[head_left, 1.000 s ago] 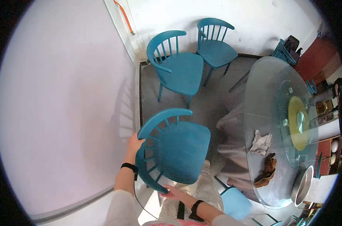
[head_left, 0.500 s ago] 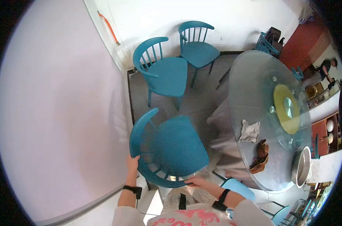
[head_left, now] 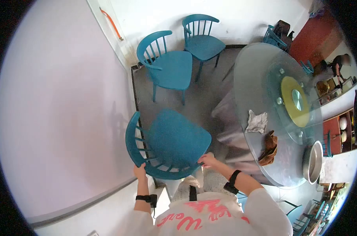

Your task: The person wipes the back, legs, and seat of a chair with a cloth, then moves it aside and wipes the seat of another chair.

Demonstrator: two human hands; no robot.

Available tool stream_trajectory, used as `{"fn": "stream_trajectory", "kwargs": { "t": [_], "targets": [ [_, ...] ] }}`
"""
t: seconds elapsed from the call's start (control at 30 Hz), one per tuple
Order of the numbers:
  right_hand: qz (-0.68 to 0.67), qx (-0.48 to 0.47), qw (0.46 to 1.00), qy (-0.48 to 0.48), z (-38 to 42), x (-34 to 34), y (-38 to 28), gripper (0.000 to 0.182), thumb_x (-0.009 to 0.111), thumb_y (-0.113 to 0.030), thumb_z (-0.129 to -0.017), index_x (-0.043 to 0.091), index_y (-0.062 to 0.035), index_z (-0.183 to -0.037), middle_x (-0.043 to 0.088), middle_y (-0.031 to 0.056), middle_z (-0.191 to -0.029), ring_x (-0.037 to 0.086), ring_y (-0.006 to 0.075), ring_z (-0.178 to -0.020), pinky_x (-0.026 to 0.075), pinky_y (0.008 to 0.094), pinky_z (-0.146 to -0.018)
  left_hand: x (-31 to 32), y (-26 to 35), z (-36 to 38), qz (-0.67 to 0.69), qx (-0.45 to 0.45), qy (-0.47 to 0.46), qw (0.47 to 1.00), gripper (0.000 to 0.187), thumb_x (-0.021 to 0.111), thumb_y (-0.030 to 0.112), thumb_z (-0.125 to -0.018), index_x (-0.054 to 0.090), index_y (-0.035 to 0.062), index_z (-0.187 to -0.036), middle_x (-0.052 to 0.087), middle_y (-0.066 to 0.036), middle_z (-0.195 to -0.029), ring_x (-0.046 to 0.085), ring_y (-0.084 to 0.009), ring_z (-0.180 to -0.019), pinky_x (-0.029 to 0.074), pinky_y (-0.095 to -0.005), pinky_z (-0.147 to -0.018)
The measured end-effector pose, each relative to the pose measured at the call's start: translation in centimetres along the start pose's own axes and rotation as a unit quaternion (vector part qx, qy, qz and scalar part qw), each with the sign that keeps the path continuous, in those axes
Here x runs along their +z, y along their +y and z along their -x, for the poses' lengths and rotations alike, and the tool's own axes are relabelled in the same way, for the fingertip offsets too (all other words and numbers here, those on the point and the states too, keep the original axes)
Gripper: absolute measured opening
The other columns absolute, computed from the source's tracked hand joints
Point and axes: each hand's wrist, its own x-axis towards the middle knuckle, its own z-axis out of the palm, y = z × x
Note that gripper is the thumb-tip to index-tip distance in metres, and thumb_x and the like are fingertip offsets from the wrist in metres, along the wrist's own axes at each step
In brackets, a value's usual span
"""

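Note:
Right in front of me stands a blue chair [head_left: 178, 135] with a curved spindle back, its seat facing away from my body. My left hand [head_left: 140, 170] grips the left part of its curved back rail. On the right end of the same rail, my right hand [head_left: 206, 160] is closed around the arm. Both wrists wear black straps. The chair's legs are hidden beneath the seat.
Two more blue chairs [head_left: 172, 69] [head_left: 204, 46] stand by the white wall. To the right is a round glass-topped table [head_left: 245, 70] holding a grey cloth [head_left: 257, 122], a brown cloth [head_left: 269, 149] and a metal basin [head_left: 313, 163]. A person [head_left: 337, 69] is at far right.
The chair has turned and shifted slightly left and up in view, with both hands still on it. My right hand has moved up and to the right along with the rail end.

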Motion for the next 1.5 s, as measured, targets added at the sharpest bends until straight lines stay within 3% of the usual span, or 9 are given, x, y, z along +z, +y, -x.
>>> {"fn": "stream_trajectory", "kwargs": {
  "t": [0.23,0.33,0.43,0.5,0.63,0.8,1.07,1.2,1.5],
  "targets": [
    [0.059,-0.018,0.998,-0.03,0.5,3.4,-1.9,0.017,0.066,-0.015,-0.072,0.064,-0.0027,-0.083,0.058,0.0082,-0.059,0.055,0.014,-0.046,0.041,0.027,-0.037,-2.7,-3.6,0.0,0.118,0.018,-0.096,0.988,0.043,0.07,0.017,-0.076,0.05,0.0004,-0.111,0.059,-0.009,-0.097,0.059,-0.0213,-0.082,0.05,-0.0335,-0.065],
    [0.106,-0.043,0.993,-0.024,-0.4,3.2,-1.7,0.019,0.066,-0.018,-0.073,0.064,-0.0019,-0.083,0.059,0.0093,-0.059,0.055,0.0152,-0.046,0.044,0.0277,-0.039,-2.5,-8.5,4.1,0.088,-0.303,-0.281,0.907,0.061,0.065,0.049,-0.077,0.05,-0.0004,-0.109,0.057,-0.015,-0.105,0.059,-0.0244,-0.09,0.053,-0.0336,-0.061],
    [0.156,-0.023,0.987,-0.024,0.3,3.1,-2.3,0.026,0.068,-0.024,-0.075,0.063,-0.0027,-0.088,0.056,0.0083,-0.056,0.054,0.0141,-0.044,0.042,0.027,-0.039,2.2,-8.2,10.8,0.144,-0.316,-0.343,0.873,0.062,0.06,0.055,-0.078,0.051,-0.0015,-0.104,0.057,-0.018,-0.105,0.058,-0.0282,-0.098,0.052,-0.0328,-0.072],
    [0.228,-0.028,0.97,-0.077,-0.8,3.0,-2.0,0.037,0.067,-0.027,-0.076,0.059,-0.0029,-0.103,0.06,0.0103,-0.066,0.056,0.0141,-0.048,0.045,0.0275,-0.04,4.7,-4.2,13.4,0.208,-0.409,-0.336,0.822,0.049,0.061,0.04,-0.082,0.048,-0.0025,-0.103,0.057,-0.019,-0.107,0.058,-0.0314,-0.099,0.05,-0.0363,-0.083],
    [0.193,0.012,0.975,-0.106,0.1,2.2,-2.6,0.049,0.065,-0.029,-0.079,0.049,-0.0036,-0.118,0.063,0.0136,-0.083,0.059,0.0158,-0.054,0.047,0.0281,-0.043,7.9,-8.2,10.9,0.378,-0.357,-0.207,0.828,0.033,0.054,0.008,-0.075,0.046,-0.0043,-0.105,0.057,-0.021,-0.107,0.058,-0.0337,-0.098,0.05,-0.0407,-0.088],
    [0.315,-0.427,0.845,-0.064,8.8,-7.4,-5.8,0.043,0.057,-0.024,-0.083,0.046,-0.0057,-0.12,0.065,0.0118,-0.091,0.064,0.0276,-0.078,0.05,0.0373,-0.068,6.7,-8.3,10.5,0.353,-0.345,-0.176,0.852,0.024,0.056,0.009,-0.075,0.052,-0.0018,-0.096,0.064,-0.014,-0.092,0.064,-0.029,-0.078,0.053,-0.0387,-0.083],
    [0.348,-0.366,0.739,0.446,17.3,-31.0,1.9,0.057,0.074,-0.016,-0.064,0.053,-0.0073,-0.116,0.046,0.0152,-0.123,0.04,0.0365,-0.116,0.033,0.0463,-0.098,8.8,-3.7,13.8,0.29,-0.325,-0.056,0.898,0.022,0.058,0.015,-0.075,0.055,-0.0015,-0.088,0.065,-0.013,-0.086,0.064,-0.026,-0.076,0.057,-0.0307,-0.073],
    [0.319,-0.251,0.821,0.401,18.2,-33.8,7.7,0.082,0.076,-0.021,-0.068,0.031,-0.0167,-0.137,0.032,0.0157,-0.137,0.03,0.0382,-0.125,0.031,0.0494,-0.101,8.2,-5.9,14.1,0.247,-0.305,-0.063,0.917,0.029,0.053,0.02,-0.079,0.051,-0.0048,-0.094,0.063,-0.017,-0.086,0.064,-0.0281,-0.077,0.057,-0.0282,-0.068],
    [0.286,-0.245,0.845,0.38,16.8,-34.8,8.6,0.079,0.071,-0.003,-0.066,0.034,-0.0181,-0.134,0.034,0.0154,-0.131,0.034,0.0388,-0.119,0.036,0.0493,-0.097,10.2,-9.1,17.9,0.247,-0.357,-0.031,0.9,0.031,0.052,0.023,-0.079,0.053,-0.0026,-0.097,0.064,-0.015,-0.094,0.064,-0.0265,-0.082,0.058,-0.0271,-0.068]
  ]
}}
